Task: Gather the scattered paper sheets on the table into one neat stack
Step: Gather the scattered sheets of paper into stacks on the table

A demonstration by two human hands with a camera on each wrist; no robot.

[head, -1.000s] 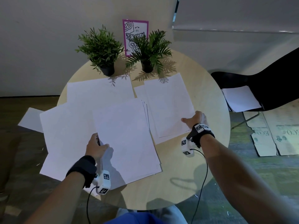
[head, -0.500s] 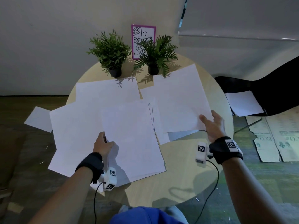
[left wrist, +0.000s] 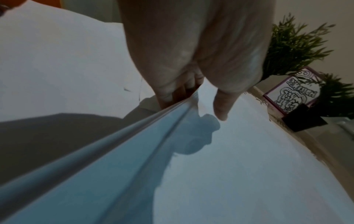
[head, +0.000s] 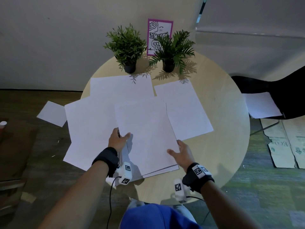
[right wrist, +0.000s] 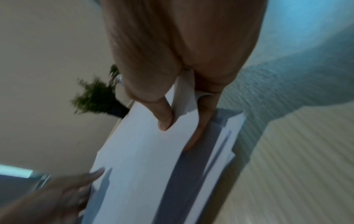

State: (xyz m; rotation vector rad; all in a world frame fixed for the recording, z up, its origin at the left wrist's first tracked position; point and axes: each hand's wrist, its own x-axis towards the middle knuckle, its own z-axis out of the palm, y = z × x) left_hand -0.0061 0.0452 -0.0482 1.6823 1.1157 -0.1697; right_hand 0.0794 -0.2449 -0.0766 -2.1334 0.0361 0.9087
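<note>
You are mid-gather: your right hand [head: 180, 154] pinches a single sheet [head: 148, 134] and lays it on the stack [head: 158, 170], whose left edge your left hand [head: 118, 139] grips, near the front of the surface [head: 222, 146]. Next, likely square it, then fetch the sheet just right [head: 184, 109].

Matt white paper sheets [head: 145, 129]; smooth pale wood table [head: 227, 113].

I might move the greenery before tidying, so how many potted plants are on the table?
2. The left plant and the right plant stand side by side at the far edge of the round table, beyond the papers. None looks hidden.
</note>
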